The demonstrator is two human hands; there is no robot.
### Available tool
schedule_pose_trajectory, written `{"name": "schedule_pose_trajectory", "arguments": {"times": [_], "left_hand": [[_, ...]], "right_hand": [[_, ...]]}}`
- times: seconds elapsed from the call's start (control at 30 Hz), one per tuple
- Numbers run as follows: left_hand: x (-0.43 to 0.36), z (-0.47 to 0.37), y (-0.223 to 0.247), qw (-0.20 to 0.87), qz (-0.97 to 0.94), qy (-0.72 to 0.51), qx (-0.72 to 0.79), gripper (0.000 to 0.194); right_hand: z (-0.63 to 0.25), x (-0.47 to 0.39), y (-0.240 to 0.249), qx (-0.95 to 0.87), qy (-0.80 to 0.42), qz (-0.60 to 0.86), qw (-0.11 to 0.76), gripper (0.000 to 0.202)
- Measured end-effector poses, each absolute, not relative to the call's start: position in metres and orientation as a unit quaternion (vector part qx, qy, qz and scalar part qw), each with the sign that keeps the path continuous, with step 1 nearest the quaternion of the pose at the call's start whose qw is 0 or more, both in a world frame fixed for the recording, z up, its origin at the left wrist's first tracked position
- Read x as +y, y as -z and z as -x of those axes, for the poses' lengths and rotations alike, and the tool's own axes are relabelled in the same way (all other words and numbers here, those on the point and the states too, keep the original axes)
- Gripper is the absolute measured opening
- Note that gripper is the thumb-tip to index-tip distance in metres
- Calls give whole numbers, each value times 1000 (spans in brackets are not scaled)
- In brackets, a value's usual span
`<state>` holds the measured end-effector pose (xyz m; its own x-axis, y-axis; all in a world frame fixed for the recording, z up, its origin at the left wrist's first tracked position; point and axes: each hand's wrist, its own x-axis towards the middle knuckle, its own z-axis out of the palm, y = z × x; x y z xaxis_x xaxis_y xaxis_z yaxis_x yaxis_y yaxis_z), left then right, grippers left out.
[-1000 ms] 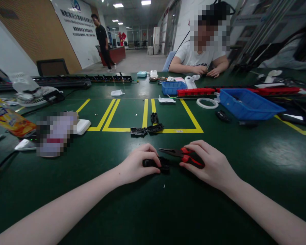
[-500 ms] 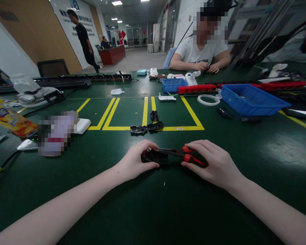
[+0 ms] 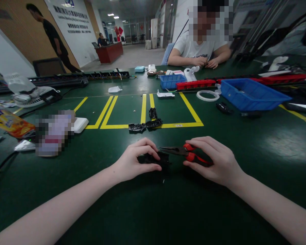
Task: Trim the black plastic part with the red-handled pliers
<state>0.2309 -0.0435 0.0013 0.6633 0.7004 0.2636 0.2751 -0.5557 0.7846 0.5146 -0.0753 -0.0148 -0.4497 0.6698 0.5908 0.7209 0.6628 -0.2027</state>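
A small black plastic part is gripped in my left hand, whose fingers cover much of it. Red-handled long-nose pliers are in my right hand, with their dark jaws pointing left, just above the black part. Whether the tips touch anything is too small to tell. A tiny light pin lies on the green table nearer to me. Beyond my hands, black parts rest on and beside the yellow tape.
Blue bins and a white ring are at the right. A snack bag and a white box are at the left. Across the table sits a person; another walks at the back left.
The pliers and my right hand have moved slightly right, their tips off my left fingertips. My left fingers have shifted over the black part. The walking person has moved left.
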Motion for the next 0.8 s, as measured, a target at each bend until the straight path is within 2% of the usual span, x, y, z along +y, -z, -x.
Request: {"name": "schedule_pose_trajectory", "arguments": {"times": [0.13,0.3,0.43,0.8], "left_hand": [[-43,-231,0,387,-819,-289,310,20],[-42,-231,6,445,-786,-286,319,45],[-42,-231,7,446,-792,-289,299,59],[-41,-230,6,431,-805,-293,283,55]], "right_hand": [[-513,-75,14,-853,39,404,328,44],[-509,-75,15,-861,35,389,325,45],[-508,-76,15,-869,35,385,309,45],[-508,-76,16,-871,49,387,298,44]]}}
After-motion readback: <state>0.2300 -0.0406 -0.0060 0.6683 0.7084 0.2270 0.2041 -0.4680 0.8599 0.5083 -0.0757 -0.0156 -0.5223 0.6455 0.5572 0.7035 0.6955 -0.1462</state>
